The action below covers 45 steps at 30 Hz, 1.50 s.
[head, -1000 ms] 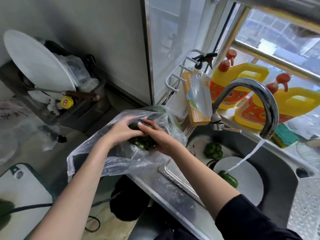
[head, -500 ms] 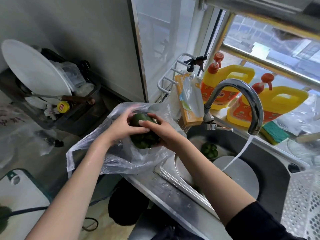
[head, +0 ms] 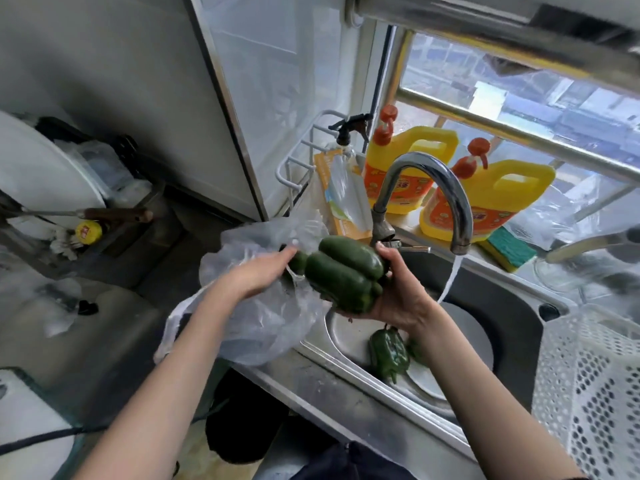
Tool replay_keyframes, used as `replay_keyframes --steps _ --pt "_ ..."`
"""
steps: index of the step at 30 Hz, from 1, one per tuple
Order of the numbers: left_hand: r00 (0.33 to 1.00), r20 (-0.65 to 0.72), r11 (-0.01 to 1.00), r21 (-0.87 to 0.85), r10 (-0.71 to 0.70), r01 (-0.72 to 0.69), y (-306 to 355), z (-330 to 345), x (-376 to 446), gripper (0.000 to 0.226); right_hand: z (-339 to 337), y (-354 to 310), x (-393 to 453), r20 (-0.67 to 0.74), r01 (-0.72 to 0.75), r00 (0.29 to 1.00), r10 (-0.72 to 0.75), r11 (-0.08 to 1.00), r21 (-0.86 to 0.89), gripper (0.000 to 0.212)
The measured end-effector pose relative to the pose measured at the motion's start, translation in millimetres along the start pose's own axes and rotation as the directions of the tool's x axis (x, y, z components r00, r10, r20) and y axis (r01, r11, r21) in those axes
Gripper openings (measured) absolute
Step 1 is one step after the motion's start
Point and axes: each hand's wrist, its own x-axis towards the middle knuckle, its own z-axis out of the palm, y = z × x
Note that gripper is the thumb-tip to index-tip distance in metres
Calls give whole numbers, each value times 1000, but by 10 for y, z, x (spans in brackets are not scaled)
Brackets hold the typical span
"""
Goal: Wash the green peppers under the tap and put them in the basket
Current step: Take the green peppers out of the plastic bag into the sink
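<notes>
My right hand (head: 394,292) grips a large green pepper (head: 343,271) held over the left edge of the sink (head: 512,306). My left hand (head: 258,277) rests on the clear plastic bag (head: 263,320) beside it, touching another pepper (head: 298,261) that pokes out of the bag. Water runs from the curved tap (head: 440,188) to the right of the held pepper. Two more green peppers (head: 388,353) lie in the sink below my right hand. The white perforated basket (head: 588,386) stands at the right edge.
Two yellow detergent jugs (head: 485,199) and a green sponge (head: 509,252) stand on the windowsill behind the tap. A white wire rack (head: 301,157) holds an orange box. A dish rack with a white plate (head: 45,178) is at the left. A white plate (head: 460,330) lies in the sink.
My right hand has lifted a large green pepper out of the bag and moved it right, over the sink edge. My left hand stays on the bag.
</notes>
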Motion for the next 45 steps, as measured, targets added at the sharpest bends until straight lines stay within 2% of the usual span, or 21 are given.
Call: replay_keyframes --steps 2,5,7,10,11,13,14,16,18,20,21,22,24,26,27,30,33,36,39,42,45 --pt "1000 14 996 86 22 -23 243 184 -58 83 -229 -31 -120 -60 62 997 -56 992 107 97" --pt "985 169 959 281 -23 -26 535 363 -181 86 -526 -73 -274 -121 176 981 -149 952 250 92" --pt "977 212 947 315 -10 -59 718 495 -212 73 -685 -104 -349 -224 248 957 -186 924 292 73" --pt "977 22 930 302 213 -209 995 838 -112 59 -808 -135 -447 -401 305 900 -172 905 295 65" --pt "962 7 933 244 271 -265 1070 978 -57 56 -846 -141 -473 -454 309 874 -171 918 250 65" --pt "941 140 950 -7 309 -311 1146 1307 103 59 -916 -148 -486 -522 290 839 -157 939 184 63" --pt "931 212 949 -180 296 -260 1148 1487 208 60 -933 -149 -490 -564 261 816 -124 950 169 62" --pt "943 247 895 -436 222 -96 1112 1784 422 48 -1048 -120 -422 -654 230 752 -84 963 141 61" --pt "964 215 852 -523 154 -20 1019 2017 623 30 -1184 -85 -308 -757 176 648 -89 984 35 60" --pt "971 220 835 -548 90 46 905 2184 770 24 -1374 -23 -182 -852 -2 500 -154 984 -180 67" --pt "972 229 819 -567 57 85 858 2244 814 26 -1410 1 -150 -864 -87 458 -207 957 -275 65" --pt "970 243 809 -574 21 126 810 2299 858 29 -1439 20 -111 -852 -141 457 -254 925 -352 60" --pt "959 271 798 -560 -75 221 707 2401 961 35 -1484 75 -12 -777 -169 550 -305 871 -461 49" --pt "939 303 776 -548 -165 313 619 2480 1029 37 -1554 164 99 -730 -190 636 -251 866 -463 48" --pt "931 310 764 -547 -195 342 579 2515 1048 37 -1635 224 165 -730 -212 645 -227 864 -456 49" --pt "936 298 762 -558 -186 328 454 2614 1098 37 -1893 391 289 -725 -233 664 -182 871 -432 52" --pt "948 287 722 -627 -134 292 414 2623 1124 50 -1935 401 277 -665 -157 705 -247 860 -486 52" --pt "943 309 760 -582 -122 289 441 2562 1171 54 -1852 332 246 -635 -176 697 -333 779 -602 58" --pt "938 328 882 -403 -109 243 465 2472 1148 46 -1720 291 206 -640 -238 622 -452 669 -704 38" --pt "988 154 987 -158 15 10 419 2314 1072 31 -1478 222 154 -659 -187 536 -528 687 -702 25" --pt "984 -53 984 68 170 -166 300 2033 936 25 -1195 106 124 -629 -99 571 -528 716 -691 31"
